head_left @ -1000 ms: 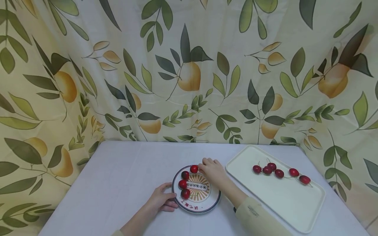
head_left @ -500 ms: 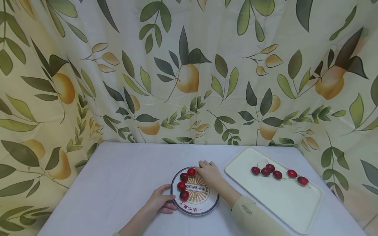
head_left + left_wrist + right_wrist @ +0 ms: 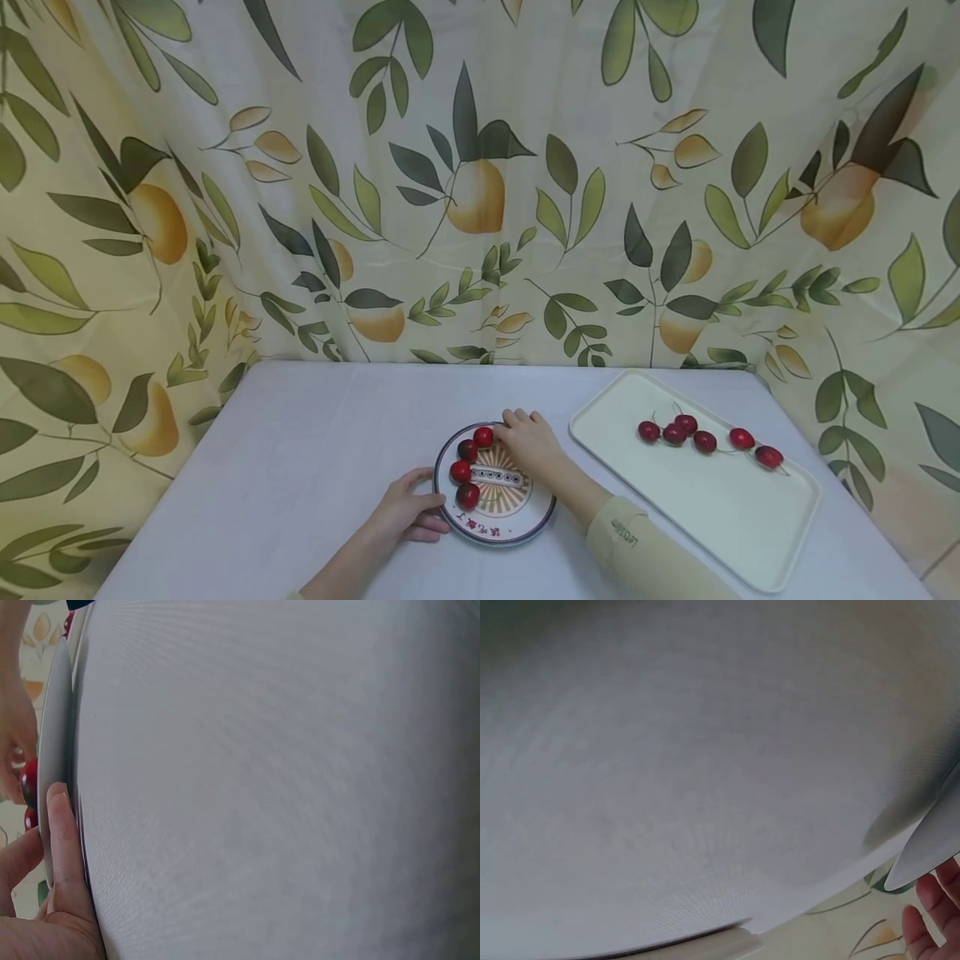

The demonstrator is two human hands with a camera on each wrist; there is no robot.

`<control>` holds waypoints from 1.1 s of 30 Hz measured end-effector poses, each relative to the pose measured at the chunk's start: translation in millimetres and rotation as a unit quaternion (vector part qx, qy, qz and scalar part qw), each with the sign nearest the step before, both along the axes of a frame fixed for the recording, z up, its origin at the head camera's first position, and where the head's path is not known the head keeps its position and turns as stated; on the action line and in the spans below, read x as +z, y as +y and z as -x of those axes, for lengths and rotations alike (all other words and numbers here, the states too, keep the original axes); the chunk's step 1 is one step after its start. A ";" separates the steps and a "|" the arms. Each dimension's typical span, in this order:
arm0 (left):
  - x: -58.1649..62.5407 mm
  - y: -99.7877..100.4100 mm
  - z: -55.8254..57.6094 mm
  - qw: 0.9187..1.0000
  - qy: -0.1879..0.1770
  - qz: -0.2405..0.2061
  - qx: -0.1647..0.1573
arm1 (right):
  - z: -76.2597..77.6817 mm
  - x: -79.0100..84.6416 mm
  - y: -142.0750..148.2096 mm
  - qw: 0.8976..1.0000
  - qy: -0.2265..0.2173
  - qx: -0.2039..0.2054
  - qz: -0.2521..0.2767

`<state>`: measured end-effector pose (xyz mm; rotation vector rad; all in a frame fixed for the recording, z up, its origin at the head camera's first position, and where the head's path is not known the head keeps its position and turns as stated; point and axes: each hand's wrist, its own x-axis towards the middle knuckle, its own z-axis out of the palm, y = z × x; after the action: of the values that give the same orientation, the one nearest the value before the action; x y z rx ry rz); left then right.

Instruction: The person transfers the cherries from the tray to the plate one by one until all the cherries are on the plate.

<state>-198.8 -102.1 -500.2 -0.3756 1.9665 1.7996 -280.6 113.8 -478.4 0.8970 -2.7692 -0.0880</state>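
Observation:
A round white plate (image 3: 525, 518) with a blue rim and an orange sunburst print lies near the front of the table. My left hand (image 3: 408, 508) grips its left edge, thumb at the rim and fingers beneath, as the left wrist view shows. Several red cherries form a curved row along the plate's left side. At the far end of that row, my right hand (image 3: 532, 446) pinches a cherry (image 3: 483, 437) at its right side; the fingertips partly hide the contact. Another cherry (image 3: 467, 497) sits nearest me, its stem pointing right.
To the right, a white rectangular tray (image 3: 705, 508) lies at a slant with several stemmed dark-red cherries (image 3: 704, 442) in its far part. A white cloth (image 3: 337, 433) covers the table. Behind hangs a curtain (image 3: 480, 317) printed with fruit and leaves.
My right hand has moved slightly left and toward me, and the far cherry has shifted with it, closer to the others in the row. My left hand stays on the plate's edge.

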 end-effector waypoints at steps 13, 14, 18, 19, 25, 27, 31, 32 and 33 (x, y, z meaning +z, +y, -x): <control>0.8 1.1 -0.2 1.000 -0.004 0.004 -0.001 | -5.2 16.2 18.5 0.996 -0.026 -0.026 0.078; 1.2 1.2 -0.1 1.000 -0.004 0.004 -0.001 | -6.5 18.8 22.0 0.996 -0.025 -0.034 0.081; 3.0 0.7 -0.5 1.000 -0.004 0.005 0.000 | -12.3 30.0 39.2 0.994 -0.013 -0.065 0.090; 3.3 0.5 -0.7 1.000 -0.003 0.005 0.000 | -13.9 32.6 44.4 0.993 -0.011 -0.072 0.092; 4.2 0.5 -0.9 1.000 -0.002 0.004 0.000 | -23.9 45.9 79.3 0.987 -0.006 -0.110 0.114; 4.1 0.7 -0.5 1.000 -0.002 0.005 0.000 | -27.7 49.5 91.7 0.986 0.002 -0.117 0.120; 3.1 0.4 -0.4 1.000 -0.003 0.004 -0.001 | -35.3 54.1 119.0 0.984 0.026 -0.126 0.124; 2.9 0.2 -0.5 1.000 -0.003 0.004 -0.001 | -36.9 54.7 126.2 0.983 0.032 -0.129 0.126; 2.7 0.0 -0.4 1.000 -0.003 0.003 -0.002 | -38.4 55.1 133.3 0.982 0.037 -0.131 0.129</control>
<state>-198.3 -102.1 -497.5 -0.3789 1.9684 1.7879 -242.3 247.2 -423.3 0.4550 -2.7305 0.1853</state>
